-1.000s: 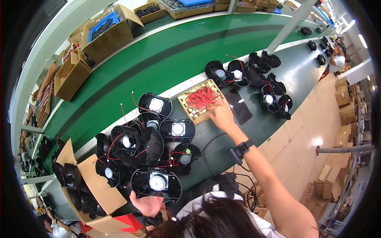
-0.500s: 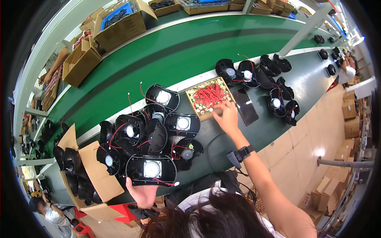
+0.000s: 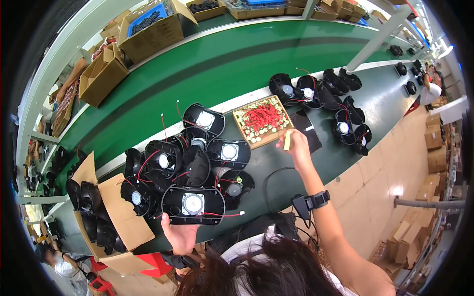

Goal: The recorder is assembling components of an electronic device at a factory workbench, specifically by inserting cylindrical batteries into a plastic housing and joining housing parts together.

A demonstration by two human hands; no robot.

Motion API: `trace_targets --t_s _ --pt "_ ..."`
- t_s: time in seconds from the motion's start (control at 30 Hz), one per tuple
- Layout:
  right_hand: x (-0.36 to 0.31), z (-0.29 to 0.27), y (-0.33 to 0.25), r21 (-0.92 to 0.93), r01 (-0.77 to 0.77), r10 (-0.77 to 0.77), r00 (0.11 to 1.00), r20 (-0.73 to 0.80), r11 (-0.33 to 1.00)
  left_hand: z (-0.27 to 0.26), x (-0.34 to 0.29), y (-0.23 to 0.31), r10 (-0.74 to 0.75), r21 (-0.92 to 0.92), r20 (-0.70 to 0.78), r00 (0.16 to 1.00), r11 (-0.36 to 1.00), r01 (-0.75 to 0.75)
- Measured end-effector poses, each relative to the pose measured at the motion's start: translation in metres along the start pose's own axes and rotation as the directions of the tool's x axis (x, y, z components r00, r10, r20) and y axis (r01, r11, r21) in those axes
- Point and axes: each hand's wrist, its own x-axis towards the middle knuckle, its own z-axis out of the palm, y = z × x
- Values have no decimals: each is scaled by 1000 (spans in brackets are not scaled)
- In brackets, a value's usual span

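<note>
My left hand [image 3: 180,236] grips the lower edge of a black oval speaker housing [image 3: 170,203], thumb at its left side. A round white-faced speaker [image 3: 193,203] sits in its middle, and a red wire with a white plug [image 3: 242,213] sticks out to the right. My right hand [image 3: 298,148] pinches a small pale-yellow piece [image 3: 287,140] between thumb and fingers, just off the near right corner of a shallow cardboard box [image 3: 255,145]. Inside the box lie a heap of red wires [image 3: 261,116] and many small round pale parts.
More black speaker housings [image 3: 197,165] crowd the bench beyond my left hand; others [image 3: 340,81] stand far right. A dark flat panel [image 3: 307,129] lies right of the wire box. An open carton [image 3: 126,212] of black shells stands at left. A green conveyor belt [image 3: 222,64] runs behind.
My right hand has drawn back from the box, to the right and nearer, with the pale-yellow piece now showing. The held housing has shifted slightly right and its wire swings out further.
</note>
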Motion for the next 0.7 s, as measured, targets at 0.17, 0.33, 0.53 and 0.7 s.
trace_targets --t_s 0.17,0.33,0.53,0.7 --pt "9 -17 7 -476 130 -180 982 -60 870 3 17 -4 -63 52 85 994 997 58" --pt "-26 15 -48 -684 289 -361 932 41 670 4 15 -3 -50 79 68 996 996 44" --pt "-23 8 -63 -634 397 -523 852 -14 664 3 18 -3 -65 51 46 997 997 63" --pt "-55 25 -95 45 324 -327 934 142 945 19 22 -3 -24 63 69 997 998 20"
